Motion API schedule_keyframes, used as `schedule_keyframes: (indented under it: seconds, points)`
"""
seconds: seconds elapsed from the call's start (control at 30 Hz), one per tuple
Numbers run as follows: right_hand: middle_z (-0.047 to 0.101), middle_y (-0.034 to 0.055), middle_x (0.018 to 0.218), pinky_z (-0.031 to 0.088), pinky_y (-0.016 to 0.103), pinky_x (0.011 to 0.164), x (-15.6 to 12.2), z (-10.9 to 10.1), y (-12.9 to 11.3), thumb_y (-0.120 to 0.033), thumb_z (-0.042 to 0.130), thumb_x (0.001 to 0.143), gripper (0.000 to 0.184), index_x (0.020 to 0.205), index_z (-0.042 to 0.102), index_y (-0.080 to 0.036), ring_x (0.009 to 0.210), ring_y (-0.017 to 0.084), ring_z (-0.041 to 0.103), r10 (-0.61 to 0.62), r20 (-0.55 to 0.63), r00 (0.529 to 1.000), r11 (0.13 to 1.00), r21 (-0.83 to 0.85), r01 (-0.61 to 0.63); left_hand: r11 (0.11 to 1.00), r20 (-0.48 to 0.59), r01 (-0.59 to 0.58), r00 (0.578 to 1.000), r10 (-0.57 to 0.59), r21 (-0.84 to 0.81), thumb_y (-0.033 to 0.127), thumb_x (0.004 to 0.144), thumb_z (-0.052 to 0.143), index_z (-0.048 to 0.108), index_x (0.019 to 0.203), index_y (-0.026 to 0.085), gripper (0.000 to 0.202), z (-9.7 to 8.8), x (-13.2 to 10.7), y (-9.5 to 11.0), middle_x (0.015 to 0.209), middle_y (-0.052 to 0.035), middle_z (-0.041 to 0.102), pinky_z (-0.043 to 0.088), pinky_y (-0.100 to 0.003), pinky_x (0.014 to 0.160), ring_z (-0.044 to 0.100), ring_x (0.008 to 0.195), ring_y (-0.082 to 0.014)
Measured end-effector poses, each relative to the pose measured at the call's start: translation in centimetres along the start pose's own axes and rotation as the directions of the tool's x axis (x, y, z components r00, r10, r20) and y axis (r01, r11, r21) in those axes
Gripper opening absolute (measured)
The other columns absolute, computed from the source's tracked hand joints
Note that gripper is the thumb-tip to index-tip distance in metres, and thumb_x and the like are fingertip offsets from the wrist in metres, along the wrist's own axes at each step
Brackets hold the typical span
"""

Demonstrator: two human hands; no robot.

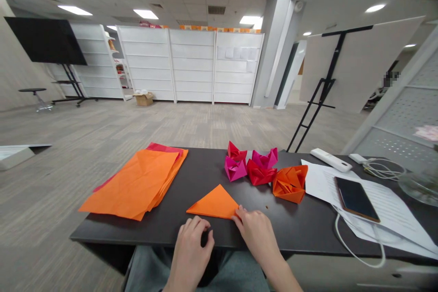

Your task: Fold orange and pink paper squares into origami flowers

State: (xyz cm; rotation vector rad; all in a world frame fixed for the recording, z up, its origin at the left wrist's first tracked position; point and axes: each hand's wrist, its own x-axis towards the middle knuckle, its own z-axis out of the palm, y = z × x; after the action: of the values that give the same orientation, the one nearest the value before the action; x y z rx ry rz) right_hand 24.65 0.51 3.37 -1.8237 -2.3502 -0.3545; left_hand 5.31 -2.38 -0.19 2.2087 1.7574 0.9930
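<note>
A folded orange paper triangle (215,203) lies flat on the dark table, its peak pointing away from me. My right hand (255,230) pinches the triangle's right corner between thumb and fingers. Just below its front edge is my left hand (193,242), apart from the paper, with curled fingers and a gap before the thumb; nothing shows in it. Behind the triangle sit several folded paper pieces: a red one (262,173), pink ones such as the pink folded piece (235,169), and a larger orange folded piece (290,184).
A stack of orange sheets (137,182), with red ones beneath, overhangs the table's left edge. To the right lie printed papers (393,210), a phone (357,198), a white power strip (330,159) and a white cable (359,260). The table (164,230) ends close to my lap.
</note>
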Motion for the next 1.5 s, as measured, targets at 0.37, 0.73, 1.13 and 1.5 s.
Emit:
schedule_keyframes:
  seconds: [0.37,0.73,1.13,1.5]
  points:
    - [0.073,0.0081,0.07,0.043,0.025,0.049,0.4,0.3,0.0,-0.01,0.056,0.093,0.016,0.084,0.068,-0.016,0.055,0.021,0.07,-0.122,-0.03,0.992,0.989,-0.082,0.119,0.997,0.019,-0.002,1.0,0.003,-0.078,0.016,0.086,0.052,0.064,0.09,0.022,0.014,0.4,-0.2,0.6,0.089,-0.0046,0.066,0.053,-0.035,0.075,0.064,0.084,-0.0225]
    - [0.072,0.0055,0.062,0.045,0.024,0.046,0.3,2.4,0.8,-0.007,0.06,0.09,0.016,0.097,0.071,-0.015,0.051,0.02,0.07,-0.145,-0.06,0.988,0.974,-0.186,0.131,0.945,0.02,0.096,0.995,-0.095,-0.311,0.021,0.092,0.045,0.065,0.118,0.019,0.032,2.7,4.2,1.9,0.11,-0.009,0.071,0.054,-0.04,0.091,0.067,0.103,-0.0231]
    - [0.073,0.0047,0.067,0.048,0.025,0.052,-0.4,3.0,1.2,-0.017,0.06,0.092,0.013,0.093,0.073,-0.021,0.058,0.02,0.07,-0.066,-0.139,0.988,0.997,0.023,0.07,0.389,0.262,0.367,0.918,-0.299,-0.845,0.033,0.083,0.063,0.056,0.095,0.016,0.022,5.7,7.3,1.8,0.087,-0.0104,0.074,0.056,-0.029,0.062,0.073,0.074,-0.0227]
    - [0.065,0.0115,0.124,0.056,0.034,0.092,1.2,2.1,-0.9,-0.023,0.045,0.098,0.034,0.127,0.061,-0.021,0.109,0.023,0.066,0.058,-0.279,0.958,0.769,0.625,0.135,0.384,0.234,0.306,0.946,-0.225,-0.871,0.03,0.081,0.066,0.066,0.093,0.012,0.022,2.7,6.3,2.1,0.071,-0.0042,0.069,0.053,-0.026,0.061,0.067,0.067,-0.0177]
